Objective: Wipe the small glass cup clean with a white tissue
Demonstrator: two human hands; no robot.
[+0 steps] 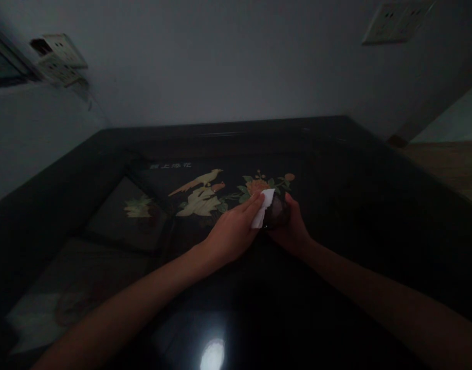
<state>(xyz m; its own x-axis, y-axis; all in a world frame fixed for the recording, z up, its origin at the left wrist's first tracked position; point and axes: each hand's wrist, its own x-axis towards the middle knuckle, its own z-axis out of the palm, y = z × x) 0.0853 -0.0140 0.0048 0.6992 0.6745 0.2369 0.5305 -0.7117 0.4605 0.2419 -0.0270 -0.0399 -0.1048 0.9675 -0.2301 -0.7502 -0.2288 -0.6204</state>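
Observation:
Both my hands meet over the middle of a glossy black table in a dim room. My left hand presses a small white piece of paper or tissue against a small dark rounded object. My right hand is wrapped around that dark object from the right and holds it just above the tabletop. What the dark object is cannot be made out in this light.
The tabletop bears an inlaid picture of a bird and flowers with a line of characters above. Wall sockets sit on the left wall, another socket plate at upper right. Wooden floor shows at right.

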